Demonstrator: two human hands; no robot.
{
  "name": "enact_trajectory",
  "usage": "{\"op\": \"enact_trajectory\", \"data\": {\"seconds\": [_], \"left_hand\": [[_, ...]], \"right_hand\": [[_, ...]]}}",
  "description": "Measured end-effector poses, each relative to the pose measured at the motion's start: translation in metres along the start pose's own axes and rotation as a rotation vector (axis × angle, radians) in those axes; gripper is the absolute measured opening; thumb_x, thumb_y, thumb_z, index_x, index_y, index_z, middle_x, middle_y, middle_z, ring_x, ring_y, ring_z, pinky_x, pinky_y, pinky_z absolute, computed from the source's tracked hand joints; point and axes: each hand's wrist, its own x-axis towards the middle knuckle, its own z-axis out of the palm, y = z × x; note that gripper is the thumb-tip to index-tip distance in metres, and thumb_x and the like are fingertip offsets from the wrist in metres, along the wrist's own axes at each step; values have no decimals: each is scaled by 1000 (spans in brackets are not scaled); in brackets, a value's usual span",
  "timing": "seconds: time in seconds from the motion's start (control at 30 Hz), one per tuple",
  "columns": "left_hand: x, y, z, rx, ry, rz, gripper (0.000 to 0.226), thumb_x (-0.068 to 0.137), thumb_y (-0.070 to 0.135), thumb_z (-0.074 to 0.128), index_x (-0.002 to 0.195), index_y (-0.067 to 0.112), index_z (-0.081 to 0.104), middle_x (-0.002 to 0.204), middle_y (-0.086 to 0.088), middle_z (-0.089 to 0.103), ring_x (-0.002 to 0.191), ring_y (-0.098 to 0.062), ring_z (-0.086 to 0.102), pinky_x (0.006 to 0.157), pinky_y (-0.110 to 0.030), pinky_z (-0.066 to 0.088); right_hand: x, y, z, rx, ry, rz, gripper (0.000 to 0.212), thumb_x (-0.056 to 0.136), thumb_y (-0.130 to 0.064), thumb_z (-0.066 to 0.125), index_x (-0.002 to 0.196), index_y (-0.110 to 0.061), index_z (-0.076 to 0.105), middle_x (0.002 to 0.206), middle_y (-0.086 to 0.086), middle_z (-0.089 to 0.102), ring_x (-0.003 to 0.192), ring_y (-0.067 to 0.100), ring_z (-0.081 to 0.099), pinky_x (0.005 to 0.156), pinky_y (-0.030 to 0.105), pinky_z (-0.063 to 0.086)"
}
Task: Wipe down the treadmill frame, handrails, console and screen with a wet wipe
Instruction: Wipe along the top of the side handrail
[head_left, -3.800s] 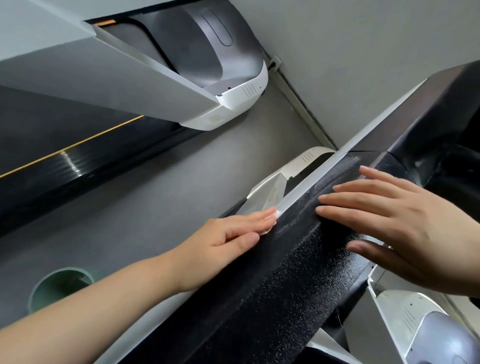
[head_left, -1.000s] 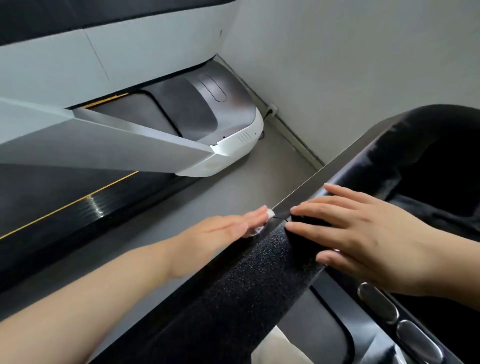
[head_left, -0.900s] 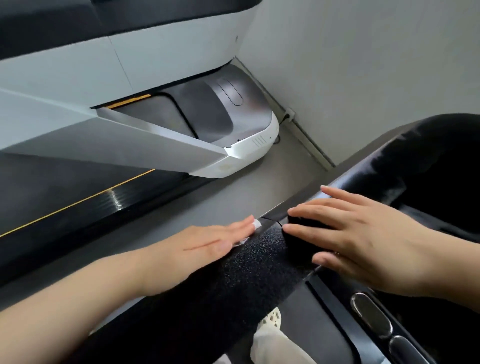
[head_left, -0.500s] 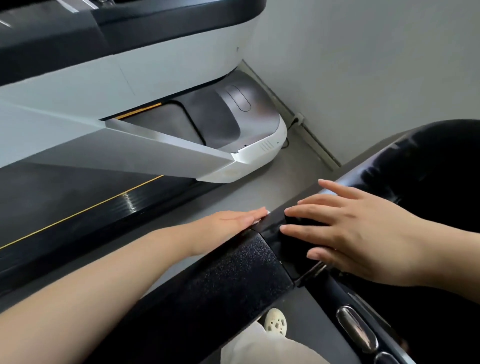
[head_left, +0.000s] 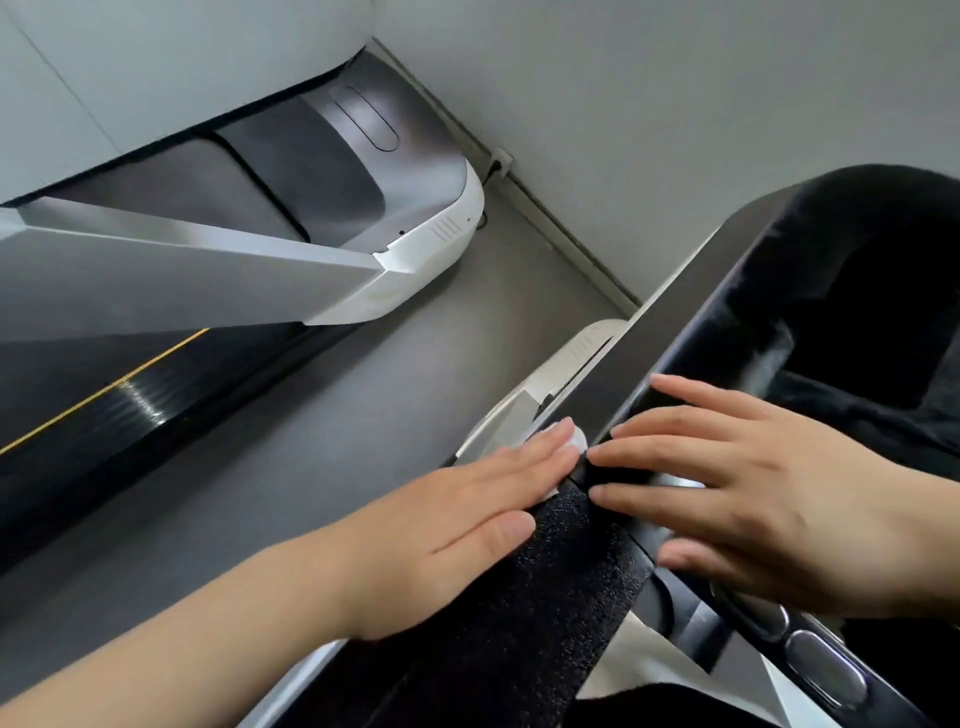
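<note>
— Nearest the camera: textured black handrail (head_left: 545, 603), running up and away; left hand (head_left: 457, 525) laid flat along its outer side, fingers straight and together, pressing rather than gripping

— And the wet wipe (head_left: 574, 447)?

— Trapped under those fingertips, only a white corner peeking out beyond them; flat palm probably to spread pressure over the rail's side

— Right hand (head_left: 737, 499)?

— Spread on the glossy part of the console (head_left: 831, 332) just beyond, fingers straight, holding nothing; looks like bracing

— Further off?

— White frame base (head_left: 566, 364) below the rail, grey floor (head_left: 337, 441), then a neighbouring treadmill (head_left: 363, 182) against the wall; console buttons (head_left: 826, 667) apparently not yet reached
</note>
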Motion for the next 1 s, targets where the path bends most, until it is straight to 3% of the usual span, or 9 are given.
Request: {"op": "enact_trajectory", "data": {"seconds": [0.13,0.23,0.33,0.43,0.5,0.57,0.67,0.8,1.0], "left_hand": [[24,-33,-7,-154,5,-130,43,93,41,32,134,40,22,148,25,13,134,18,11,109,-5,8],[32,-63,-4,-380,-21,-301,39,86,58,37,125,53,32,147,29,21,131,19,20,111,-7,14],[29,-76,-3,-495,-34,-331,38,96,48,38,133,42,36,151,19,27,131,11,26,102,0,20],[36,-62,-7,-513,9,-234,49,88,49,38,135,36,40,149,19,31,134,10,26,111,-11,19],[36,-58,-11,-504,-7,-157,45,92,41,33,136,32,37,149,20,30,135,10,25,110,-10,19],[37,-62,-14,-501,-36,-143,49,89,49,33,136,35,36,148,22,29,135,11,23,110,-11,19],[44,-84,-11,-500,-84,-270,44,96,46,32,139,36,35,147,25,25,135,11,23,115,-17,16],[56,-119,3,-526,-88,-513,40,101,43,31,140,38,39,142,23,32,137,-3,28,116,-28,17],[41,-125,13,-625,-80,-546,64,83,60,54,136,25,49,146,-1,42,131,-14,40,115,-32,24]], "right_hand": [[4,1,-3,2,-39,96,40,101,-41,28,119,-24,59,120,1,64,109,19,54,106,45,30],[7,3,-4,-31,-79,181,40,101,-43,27,123,-25,56,122,1,63,112,18,53,106,45,29],[6,4,-1,-60,-127,206,42,100,-46,26,131,-26,47,131,1,58,119,20,50,106,46,28],[-1,4,-1,-115,-167,183,49,99,-51,25,135,-24,42,140,0,51,128,20,41,106,50,25],[-3,4,0,-133,-177,184,51,98,-54,24,137,-24,40,142,-3,47,132,19,38,105,52,23],[-3,3,1,-127,-175,197,52,98,-55,24,137,-24,41,143,-4,46,133,19,37,105,53,23],[-3,4,1,-126,-175,193,53,98,-56,24,138,-25,39,145,-5,43,135,20,34,106,53,23],[-4,6,3,-125,-186,183,54,98,-57,24,140,-26,37,147,-8,37,138,19,31,109,53,20],[-6,9,5,-134,-170,163,54,97,-58,26,140,-27,37,146,-7,40,138,20,31,110,54,19]]}}
